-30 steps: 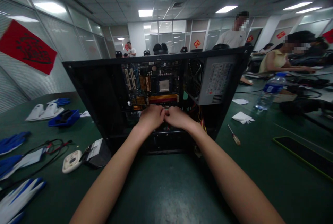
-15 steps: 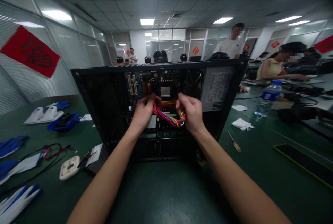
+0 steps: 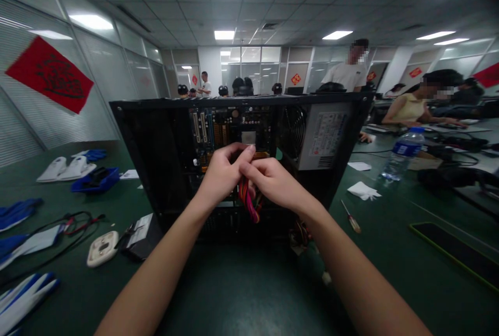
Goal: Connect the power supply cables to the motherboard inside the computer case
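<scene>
An open black computer case (image 3: pixel 150 154) stands in front of me, its motherboard (image 3: pixel 255 117) showing at the back. My left hand (image 3: pixel 224 172) and my right hand (image 3: pixel 273 180) meet in front of the board, fingers closed and touching. A bundle of coloured power cables (image 3: pixel 248 203) hangs in a loop below them, gripped by both hands. Whatever connector is between the fingertips is hidden. The power supply (image 3: pixel 323 136) with its label sits at the upper right of the case, beside a round fan (image 3: pixel 293 128).
On the left lie white-blue gloves (image 3: pixel 27 299), a blue tray (image 3: pixel 94 180), a black box (image 3: pixel 142 237) and a cream square piece (image 3: pixel 102 248). At right are a screwdriver (image 3: pixel 351 217), a crumpled tissue (image 3: pixel 364 190) and a water bottle (image 3: pixel 403 154). More cables (image 3: pixel 302 234) dangle near my right forearm.
My right hand has moved left to meet my left hand. The cable bundle, stretched between them before, now hangs in a tighter loop. More cables show at the case's lower right.
</scene>
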`<state>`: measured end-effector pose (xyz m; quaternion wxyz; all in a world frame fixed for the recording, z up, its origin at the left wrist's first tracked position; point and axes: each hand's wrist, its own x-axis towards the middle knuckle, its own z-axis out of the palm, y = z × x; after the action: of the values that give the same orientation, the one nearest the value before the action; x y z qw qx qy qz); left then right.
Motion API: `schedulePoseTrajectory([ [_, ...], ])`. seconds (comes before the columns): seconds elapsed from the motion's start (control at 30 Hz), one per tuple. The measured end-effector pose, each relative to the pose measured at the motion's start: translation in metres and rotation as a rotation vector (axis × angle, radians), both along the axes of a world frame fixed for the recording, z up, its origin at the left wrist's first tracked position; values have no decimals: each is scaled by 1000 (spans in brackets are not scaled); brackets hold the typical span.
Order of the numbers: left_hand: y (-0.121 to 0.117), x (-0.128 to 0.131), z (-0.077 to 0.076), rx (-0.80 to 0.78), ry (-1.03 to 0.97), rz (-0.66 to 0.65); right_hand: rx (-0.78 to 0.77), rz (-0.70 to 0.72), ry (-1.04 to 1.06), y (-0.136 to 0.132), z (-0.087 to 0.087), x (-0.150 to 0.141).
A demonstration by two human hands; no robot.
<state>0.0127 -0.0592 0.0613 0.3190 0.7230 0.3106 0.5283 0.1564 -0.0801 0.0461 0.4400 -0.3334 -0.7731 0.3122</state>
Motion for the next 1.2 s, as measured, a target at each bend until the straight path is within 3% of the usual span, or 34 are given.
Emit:
schedulePoseTrajectory([
  [0.3,-21,0,11,-83,-59,-95,-120,130,134,-11,11,9],
  [0.43,-19,-1,10,-164,-100,-127,-103,56,246,-11,13,8],
  [0.63,-18,-1,8,-348,-121,-327,-24,-133,425,-3,11,13],
  [0.8,-19,-3,11,-334,-180,-369,43,-275,490,-1,12,16],
  [0.97,-17,-7,12,-273,-137,-336,61,-247,427,-7,15,15],
  [1.2,-18,-10,16,-329,-50,-369,-68,-171,417,5,10,18],
])
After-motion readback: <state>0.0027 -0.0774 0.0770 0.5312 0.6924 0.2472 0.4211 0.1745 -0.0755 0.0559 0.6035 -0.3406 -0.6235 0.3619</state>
